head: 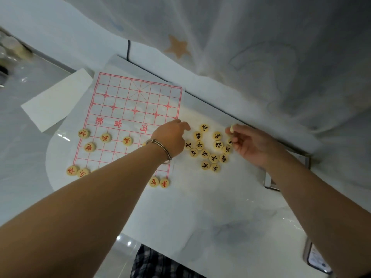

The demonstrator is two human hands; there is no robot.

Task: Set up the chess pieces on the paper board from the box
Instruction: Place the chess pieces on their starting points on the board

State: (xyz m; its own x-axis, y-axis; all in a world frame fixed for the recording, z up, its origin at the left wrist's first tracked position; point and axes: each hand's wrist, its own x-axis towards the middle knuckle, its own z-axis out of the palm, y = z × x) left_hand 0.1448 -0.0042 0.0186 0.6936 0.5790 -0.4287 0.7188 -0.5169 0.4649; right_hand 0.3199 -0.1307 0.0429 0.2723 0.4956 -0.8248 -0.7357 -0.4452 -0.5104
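White marble-look bench (220, 207) with a sheer star-print curtain (261, 47) hanging along the back edge, that's the setup. Paper board (128, 101) lies flat on it, red grid, a bit left of centre.

Red pieces (106, 137) are on my side of the board: a few along the soldier line, one just behind them, and more on the near edge at both corners. My left arm covers the middle of that row, so can't say what's under it.

Black pieces (204, 153) sit in a loose heap on the bench just right of the board, faces up, several touching each other.

My left hand (170, 137), bracelet (160, 146) on the wrist, is over the board's right edge next to the heap, fingers curled under; can't tell if it's got anything. My right hand (251, 144) is at the heap's far right, pinching one piece (232, 128) in its fingertips, lifted off the bench.

White flat rectangle (54, 99) lies off the board's far-left corner; can't tell if it's the box. Phone (318, 257) at the near right edge.
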